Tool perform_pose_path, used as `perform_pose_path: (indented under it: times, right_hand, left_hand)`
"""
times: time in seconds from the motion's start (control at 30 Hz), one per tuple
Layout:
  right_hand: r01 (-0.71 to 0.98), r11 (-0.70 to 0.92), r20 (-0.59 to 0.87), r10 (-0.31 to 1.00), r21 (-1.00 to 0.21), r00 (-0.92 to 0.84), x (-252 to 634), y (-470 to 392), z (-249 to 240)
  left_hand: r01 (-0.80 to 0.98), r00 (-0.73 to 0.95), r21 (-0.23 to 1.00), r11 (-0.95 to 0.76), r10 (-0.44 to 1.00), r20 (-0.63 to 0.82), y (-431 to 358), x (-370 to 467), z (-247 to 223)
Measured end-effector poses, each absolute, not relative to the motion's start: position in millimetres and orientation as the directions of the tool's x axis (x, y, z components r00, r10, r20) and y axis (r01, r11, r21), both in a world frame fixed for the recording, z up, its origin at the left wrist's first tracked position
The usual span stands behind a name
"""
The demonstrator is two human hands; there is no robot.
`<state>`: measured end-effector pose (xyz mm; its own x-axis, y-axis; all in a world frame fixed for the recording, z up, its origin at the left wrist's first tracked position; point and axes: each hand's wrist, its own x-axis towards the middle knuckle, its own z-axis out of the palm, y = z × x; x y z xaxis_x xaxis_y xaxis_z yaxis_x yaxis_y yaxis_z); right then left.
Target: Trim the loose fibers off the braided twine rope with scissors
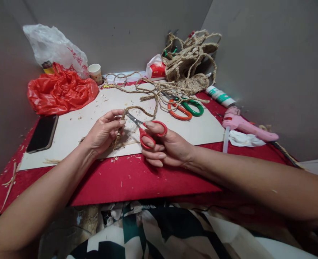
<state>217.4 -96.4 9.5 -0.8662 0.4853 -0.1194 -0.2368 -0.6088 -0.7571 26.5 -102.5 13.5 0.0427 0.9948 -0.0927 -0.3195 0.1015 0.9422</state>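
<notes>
My left hand [105,131] is closed around the end of a braided straw cord [140,108], which arcs from the fingers to the right and back toward a tangle of cords. My right hand [168,145] grips red-handled scissors [144,133], thumb and fingers in the loops. The scissor blades point up and left, their tips at the cord beside my left fingertips. Whether the blades touch the cord I cannot tell. Beneath both hands is a pale board [202,129] sprinkled with straw scraps.
Orange-handled scissors [179,110] and green-handled scissors [195,107] lie behind my right hand. A heap of braided cord [191,64] stands at the back right. A pink glue gun [245,126] is at right; a phone [42,133], red plastic bag [63,91] and paper cup [95,73] are left.
</notes>
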Motion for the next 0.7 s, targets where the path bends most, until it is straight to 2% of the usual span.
perform_pose_path:
  times: [0.13, 0.3, 0.43, 0.6, 0.7]
  right_hand:
    - [-0.186, -0.569, -0.134, 0.473, -0.801, -0.871, 217.6, -98.6, 9.0]
    - [-0.150, -0.327, -0.099, 0.634, -0.933, -0.767, 215.8, -100.8, 4.8]
    - [-0.035, -0.165, -0.082, 0.647, -0.986, -0.758, 216.0, -100.9, 2.6]
    - [0.000, -0.129, -0.091, 0.696, -0.992, -0.712, 216.0, -98.2, 5.1]
    - [-0.053, -0.128, -0.061, 0.749, -0.990, -0.659, 216.1, -95.8, 7.8]
  left_hand:
    - [-0.307, 0.043, 0.946, 0.105, 0.994, -0.096, -102.1, 24.6, 15.8]
    - [-0.318, -0.001, 0.946, 0.064, 0.998, -0.068, -103.2, 21.9, 25.9]
    - [-0.290, -0.025, 0.956, 0.051, 0.998, -0.061, -104.1, 20.6, 30.4]
    - [-0.162, 0.069, 0.986, 0.047, 0.997, -0.036, -107.4, 21.1, 30.3]
    - [0.014, 0.081, 0.999, -0.035, 0.996, 0.034, -111.6, 22.3, 31.5]
